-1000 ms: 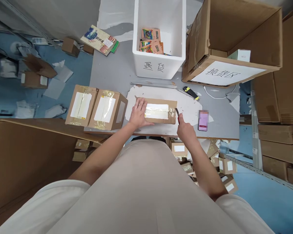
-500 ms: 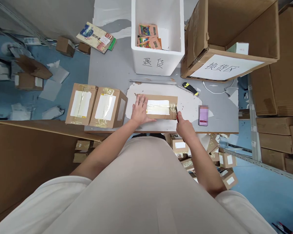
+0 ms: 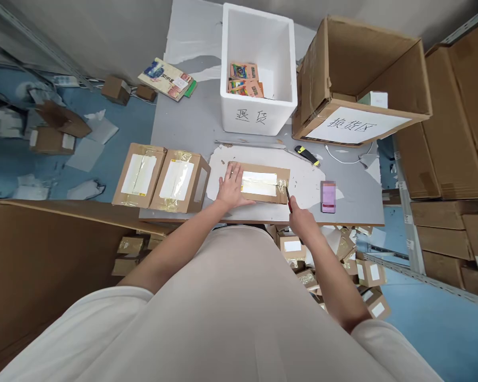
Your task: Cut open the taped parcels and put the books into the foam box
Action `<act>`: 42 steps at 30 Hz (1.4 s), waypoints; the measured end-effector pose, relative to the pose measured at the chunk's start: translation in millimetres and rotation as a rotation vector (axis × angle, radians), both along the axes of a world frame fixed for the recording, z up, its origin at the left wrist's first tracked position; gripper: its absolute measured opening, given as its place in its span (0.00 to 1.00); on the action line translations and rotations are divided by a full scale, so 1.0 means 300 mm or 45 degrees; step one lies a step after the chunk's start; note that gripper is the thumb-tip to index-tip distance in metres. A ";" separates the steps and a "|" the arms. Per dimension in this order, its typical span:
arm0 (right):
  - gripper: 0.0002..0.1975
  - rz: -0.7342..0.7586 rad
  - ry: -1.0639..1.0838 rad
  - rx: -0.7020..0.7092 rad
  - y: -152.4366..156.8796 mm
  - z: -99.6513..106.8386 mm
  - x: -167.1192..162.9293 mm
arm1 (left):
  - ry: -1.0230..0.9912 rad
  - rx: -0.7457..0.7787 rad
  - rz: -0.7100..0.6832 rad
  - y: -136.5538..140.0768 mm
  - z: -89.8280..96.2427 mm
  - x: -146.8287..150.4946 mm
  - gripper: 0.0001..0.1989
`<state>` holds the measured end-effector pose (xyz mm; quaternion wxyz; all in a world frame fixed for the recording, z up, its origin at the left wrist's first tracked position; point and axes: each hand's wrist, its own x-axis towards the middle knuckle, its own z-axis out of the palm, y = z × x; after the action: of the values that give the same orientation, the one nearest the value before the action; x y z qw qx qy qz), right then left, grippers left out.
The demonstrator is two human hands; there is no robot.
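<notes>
A taped cardboard box (image 3: 261,183) with a white label lies lengthwise in front of me on a worn white patch of the table (image 3: 183,130). My left hand (image 3: 231,188) rests with spread fingers on the box's left end. Closed around a red and black utility knife (image 3: 289,201), my right hand (image 3: 300,217) is just beyond the box's right end. The knife's tip is at the taped right edge; whether it is in the tape I cannot tell. Most of the handle is hidden in my fist.
Two taped boxes (image 3: 179,183) stand at left. Behind are a white foam bin (image 3: 258,114) holding booklets, a large open carton (image 3: 314,101) and books (image 3: 165,79). A yellow and black cutter (image 3: 306,155), a cable (image 3: 344,159) and a phone (image 3: 327,196) lie at right.
The camera view has shifted, so the table items appear lower. The knife has moved slightly toward me along the box's right edge. My left hand stays on the box.
</notes>
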<state>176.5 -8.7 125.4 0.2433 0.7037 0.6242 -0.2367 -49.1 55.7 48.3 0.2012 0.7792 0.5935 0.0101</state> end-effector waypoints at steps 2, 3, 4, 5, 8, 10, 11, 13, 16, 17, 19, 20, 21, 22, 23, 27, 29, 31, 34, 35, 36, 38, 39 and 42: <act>0.33 -0.024 -0.004 0.015 0.009 -0.013 0.005 | 0.006 0.007 0.024 -0.001 0.003 0.008 0.61; 0.33 -0.032 -0.005 0.022 0.018 -0.020 0.008 | 0.008 0.005 0.038 0.000 0.002 0.013 0.61; 0.33 -0.039 -0.003 0.027 0.028 -0.028 0.011 | 0.010 0.001 0.049 0.000 0.000 0.018 0.60; 0.33 -0.041 0.002 0.033 0.038 -0.035 0.015 | 0.008 -0.004 0.060 0.001 -0.003 0.023 0.60; 0.32 -0.033 0.016 0.067 0.061 -0.050 0.024 | -0.010 0.009 0.100 0.002 -0.014 0.037 0.60; 0.33 -0.021 0.002 0.079 0.068 -0.041 0.025 | -0.013 0.027 0.130 0.002 -0.020 0.045 0.61; 0.33 -0.014 -0.003 0.070 0.066 -0.027 0.028 | -0.009 0.033 0.139 0.001 -0.021 0.049 0.62; 0.33 -0.008 0.008 0.027 0.050 0.022 0.044 | -0.004 0.038 0.145 -0.001 -0.020 0.056 0.62; 0.32 -0.022 0.084 -0.006 -0.006 0.119 0.112 | -0.011 0.069 0.163 -0.003 -0.018 0.063 0.61; 0.32 -0.044 0.108 0.024 -0.026 0.141 0.143 | -0.013 0.085 0.169 -0.003 -0.019 0.063 0.60; 0.33 -0.129 0.118 0.142 -0.050 0.147 0.205 | -0.011 0.112 0.167 -0.002 -0.022 0.059 0.58; 0.33 -0.180 0.110 0.207 -0.049 0.127 0.230 | -0.008 0.120 0.158 0.000 -0.025 0.055 0.57; 0.33 -0.224 0.103 0.247 -0.039 0.090 0.250 | -0.006 0.128 0.146 0.002 -0.027 0.050 0.56; 0.33 -0.257 0.094 0.259 -0.020 0.040 0.264 | -0.003 0.139 0.135 0.003 -0.030 0.045 0.55; 0.33 -0.266 0.096 0.236 0.006 -0.019 0.271 | 0.001 0.156 0.123 0.002 -0.032 0.041 0.53; 0.36 -0.181 0.025 0.069 0.126 -0.267 0.255 | 0.048 0.261 0.078 -0.035 -0.039 0.050 0.40; 0.37 -0.119 -0.033 0.065 0.162 -0.358 0.243 | 0.057 0.275 0.002 -0.080 -0.043 0.074 0.32; 0.38 -0.064 -0.052 0.073 0.174 -0.421 0.242 | 0.047 0.256 -0.068 -0.133 -0.049 0.103 0.30; 0.37 0.048 -0.012 0.099 0.167 -0.468 0.269 | 0.046 0.216 -0.051 -0.195 -0.064 0.139 0.33; 0.35 0.093 0.006 0.127 0.168 -0.469 0.282 | 0.047 0.200 -0.031 -0.205 -0.070 0.146 0.34; 0.33 0.138 0.028 0.171 0.174 -0.460 0.294 | 0.046 0.182 -0.015 -0.210 -0.076 0.151 0.34; 0.29 0.198 0.082 0.325 0.207 -0.415 0.310 | 0.033 0.158 0.000 -0.208 -0.089 0.153 0.34; 0.28 0.223 0.124 0.421 0.236 -0.381 0.308 | 0.027 0.154 0.004 -0.205 -0.096 0.152 0.35; 0.32 0.395 0.304 0.660 0.348 -0.272 0.259 | 0.031 0.150 0.016 -0.196 -0.113 0.145 0.35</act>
<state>254.3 95.7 43.8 0.0143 0.6060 0.7876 -0.1109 -5.6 -3.1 14.6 0.1477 0.7859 0.5993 0.0371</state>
